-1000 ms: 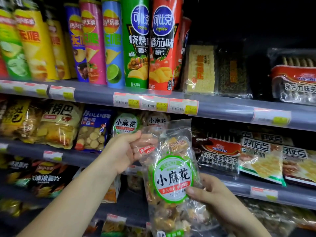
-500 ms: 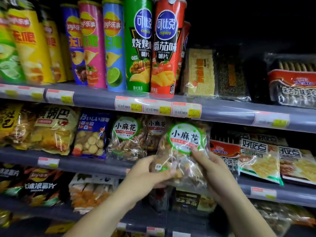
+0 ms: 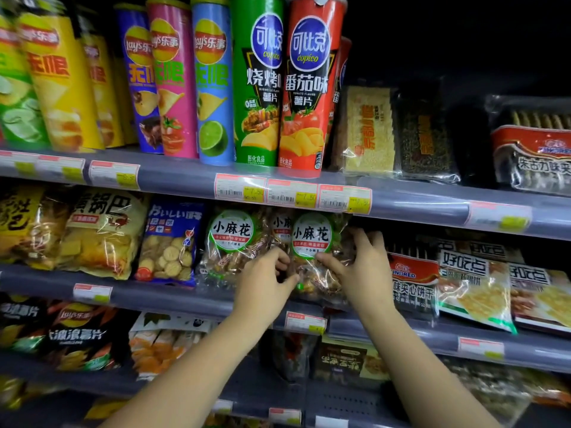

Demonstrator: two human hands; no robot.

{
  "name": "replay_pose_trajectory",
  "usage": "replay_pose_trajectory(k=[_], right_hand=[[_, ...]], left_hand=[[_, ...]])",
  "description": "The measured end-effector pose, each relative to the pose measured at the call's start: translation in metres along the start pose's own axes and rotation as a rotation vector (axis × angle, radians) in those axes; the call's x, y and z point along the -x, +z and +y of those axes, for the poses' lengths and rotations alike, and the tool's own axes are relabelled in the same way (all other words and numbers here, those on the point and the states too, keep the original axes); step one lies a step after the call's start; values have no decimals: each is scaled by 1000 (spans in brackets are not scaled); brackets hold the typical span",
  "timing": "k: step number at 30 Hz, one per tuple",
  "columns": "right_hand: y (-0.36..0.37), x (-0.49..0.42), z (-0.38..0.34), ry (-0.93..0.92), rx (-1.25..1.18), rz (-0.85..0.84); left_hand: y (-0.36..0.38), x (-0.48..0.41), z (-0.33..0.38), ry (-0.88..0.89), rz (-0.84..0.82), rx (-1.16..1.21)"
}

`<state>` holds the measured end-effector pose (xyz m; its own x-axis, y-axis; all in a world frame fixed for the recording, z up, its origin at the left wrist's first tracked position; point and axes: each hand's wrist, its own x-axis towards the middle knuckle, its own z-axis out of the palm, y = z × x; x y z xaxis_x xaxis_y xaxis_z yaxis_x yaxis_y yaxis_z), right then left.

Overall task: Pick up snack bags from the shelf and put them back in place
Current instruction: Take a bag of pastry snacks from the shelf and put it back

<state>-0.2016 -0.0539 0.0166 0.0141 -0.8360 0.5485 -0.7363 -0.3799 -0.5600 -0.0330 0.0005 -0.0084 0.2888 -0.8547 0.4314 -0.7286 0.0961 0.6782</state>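
Observation:
A clear snack bag (image 3: 312, 242) with a round green-and-white label stands upright on the middle shelf (image 3: 173, 296), between a matching bag (image 3: 231, 239) on its left and a red biscuit pack (image 3: 412, 279) on its right. My left hand (image 3: 265, 282) pinches the bag's lower left edge with thumb and fingers. My right hand (image 3: 358, 267) grips its right side, thumb across the front and fingers curled behind. A third bag of the same kind shows just behind, between the two labels.
Tall crisp tubes (image 3: 256, 81) stand on the shelf above, whose edge (image 3: 417, 208) hangs just over the bag's top. Yellow and blue snack bags (image 3: 168, 242) fill the middle shelf to the left, biscuit packs (image 3: 472, 285) to the right. More packs lie on the lower shelf.
The bag went from held out in front of the shelf, up and back into its slot on the middle shelf, and now stands upright. Both hands followed it inward.

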Motion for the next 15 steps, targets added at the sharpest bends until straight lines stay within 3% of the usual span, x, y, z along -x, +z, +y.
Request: replay_pose_trajectory(k=[8, 15], right_hand=[[19, -4, -5, -126, 108, -1], [-12, 15, 2, -12, -73, -29]], left_hand=[[8, 11, -12, 74, 81, -52], [-7, 16, -12, 99, -27, -18]])
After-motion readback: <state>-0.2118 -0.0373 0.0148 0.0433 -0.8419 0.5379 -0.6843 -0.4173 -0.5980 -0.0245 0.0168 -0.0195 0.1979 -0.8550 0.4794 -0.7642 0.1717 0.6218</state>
